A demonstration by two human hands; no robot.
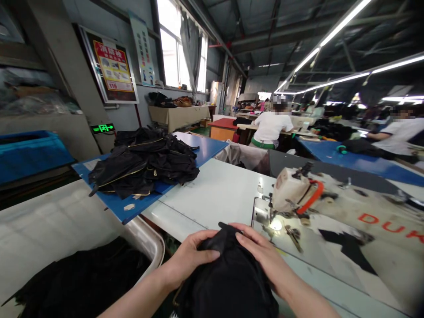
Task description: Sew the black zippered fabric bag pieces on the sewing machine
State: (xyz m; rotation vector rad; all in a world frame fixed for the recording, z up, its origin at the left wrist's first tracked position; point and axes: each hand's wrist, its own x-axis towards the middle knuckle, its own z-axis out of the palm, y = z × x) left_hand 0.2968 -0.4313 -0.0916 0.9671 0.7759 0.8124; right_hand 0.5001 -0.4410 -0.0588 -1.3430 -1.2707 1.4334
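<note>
A black fabric piece [232, 282] fills the lower middle of the view, at the front edge of the pale sewing table. My left hand [195, 254] is closed on its upper left side, thumb on top. On the upper right side, my right hand [258, 249] grips the same fabric with thumb and fingers. A narrow tip of the cloth sticks up between both hands. Just beyond my right hand stands a sewing machine [291, 190], its lamp lit by the needle area. Part of a gold zipper edge shows at the fabric's lower left.
Black zippered pieces [145, 161] are heaped on a blue table [212, 148] at the back left. A white bin [155, 251] with black cloth stands at the left. Scissors [294, 237] and black scraps [351, 249] lie beside the machine. People in white shirts sit farther back.
</note>
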